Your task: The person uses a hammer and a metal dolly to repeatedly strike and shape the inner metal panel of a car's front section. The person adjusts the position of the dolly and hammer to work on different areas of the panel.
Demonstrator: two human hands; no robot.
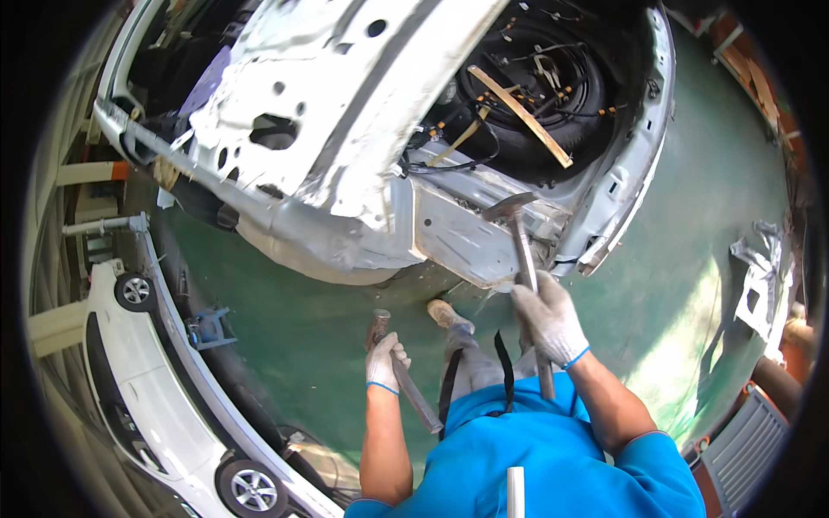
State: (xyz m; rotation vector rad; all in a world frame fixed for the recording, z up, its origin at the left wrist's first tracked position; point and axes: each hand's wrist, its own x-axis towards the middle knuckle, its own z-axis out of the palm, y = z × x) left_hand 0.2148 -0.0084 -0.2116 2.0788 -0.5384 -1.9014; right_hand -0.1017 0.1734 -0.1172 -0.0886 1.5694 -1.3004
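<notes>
My right hand [547,316], in a white knit glove with a blue cuff, is closed round the handle of a hammer [511,207]. The long, narrow hammer head is over the lower edge of a stripped car body [458,231]; whether it touches the metal I cannot tell. Lower and to the left, my left hand [386,358], gloved likewise, grips a second hammer [416,399] just below its blunt head. That handle slants down toward my waist. The bare sheet metal ahead is dented and torn along its edges.
Inside the body's open well lie a wooden strip [521,116], a dark round tyre-like shape and loose wiring. A white car [151,380] stands at left beside a blue metal stand [210,328]. Crumpled metal [762,276] lies at right on the green floor [682,216].
</notes>
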